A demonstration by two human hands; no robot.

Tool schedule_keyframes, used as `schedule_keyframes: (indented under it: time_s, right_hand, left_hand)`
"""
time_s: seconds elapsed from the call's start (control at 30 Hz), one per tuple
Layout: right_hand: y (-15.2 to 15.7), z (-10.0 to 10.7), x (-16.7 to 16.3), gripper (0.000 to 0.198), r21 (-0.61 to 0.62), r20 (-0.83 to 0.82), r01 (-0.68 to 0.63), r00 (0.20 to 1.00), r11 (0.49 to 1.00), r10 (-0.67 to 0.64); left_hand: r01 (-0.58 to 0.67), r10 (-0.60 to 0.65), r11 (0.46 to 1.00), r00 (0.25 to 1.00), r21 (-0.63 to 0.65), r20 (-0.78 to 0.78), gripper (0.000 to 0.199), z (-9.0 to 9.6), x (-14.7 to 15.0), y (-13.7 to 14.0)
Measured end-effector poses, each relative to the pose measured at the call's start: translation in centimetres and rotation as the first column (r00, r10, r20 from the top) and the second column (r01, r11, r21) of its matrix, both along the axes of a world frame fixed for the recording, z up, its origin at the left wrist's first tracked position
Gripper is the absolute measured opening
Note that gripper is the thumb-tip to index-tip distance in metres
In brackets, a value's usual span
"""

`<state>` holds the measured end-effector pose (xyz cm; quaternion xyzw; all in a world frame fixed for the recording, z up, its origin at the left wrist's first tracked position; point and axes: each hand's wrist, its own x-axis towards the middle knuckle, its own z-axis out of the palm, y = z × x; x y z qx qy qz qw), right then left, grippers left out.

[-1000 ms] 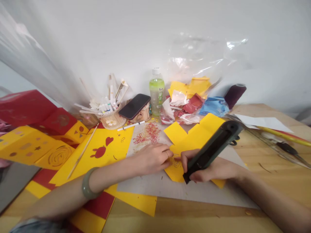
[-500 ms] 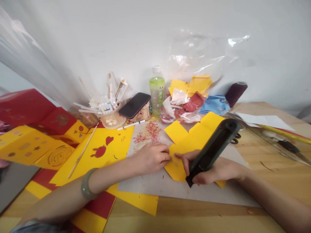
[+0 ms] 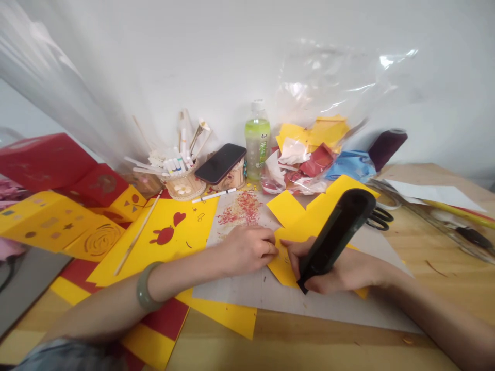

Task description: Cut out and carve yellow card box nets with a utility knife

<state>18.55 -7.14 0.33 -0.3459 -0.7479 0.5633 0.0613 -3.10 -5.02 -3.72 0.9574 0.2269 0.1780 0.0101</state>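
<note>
Swung slightly leftward and a little more upright since the earlier frame: the long dark tool (image 3: 334, 234) in my right hand (image 3: 340, 273). Nearest, a green bangle (image 3: 143, 288) circles my left forearm. My right thumb and fingers are clamped on the tool's lower part, its upper end leaning away to the right. My left hand (image 3: 251, 250) rests with fingers curled together at the left edge of a folded yellow card (image 3: 305, 224); their tips are hidden, so I cannot tell whether they pinch it.

That card lies just right of centre, on a grey sheet (image 3: 235, 293) spread over the wooden surface (image 3: 294, 340). I judge it light and crisp, likely to crease or tear at fine lines, so best held by its broad, plain margins. The tool looks rigid, best gripped low.

Left of these, 1 red rabbit shape (image 3: 163, 236) and 1 red heart (image 3: 179, 219) lie on yellow paper (image 3: 201, 237). Farther back are a phone (image 3: 221, 164), a green-labelled bottle (image 3: 257, 141) and a clear bag of paper scraps (image 3: 299, 159), against a pale wall (image 3: 193, 51).
</note>
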Motion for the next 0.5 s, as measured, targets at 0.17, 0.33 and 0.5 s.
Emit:
schedule_keyframes:
  time_s: [0.17,0.33,0.5]
  right_hand:
    - [-0.04,0.16,-0.08,0.012,0.014,0.004,-0.015,1.0,1.0,0.015]
    - [-0.07,-0.02,-0.27,0.014,0.04,0.013,-0.034,0.999,0.999,0.033]
    - [-0.1,-0.52,-0.17,0.014,0.078,-0.006,-0.046,0.999,0.996,0.047]
  left_hand:
    - [-0.014,0.014,1.0,1.0,0.021,0.017,0.018,-0.02,0.06,-0.03]
    - [-0.03,0.03,1.0,0.999,-0.007,0.013,0.016,0.13,0.14,0.05]
    - [-0.021,0.022,0.998,1.0,-0.066,0.01,0.015,0.55,-0.11,-0.16]
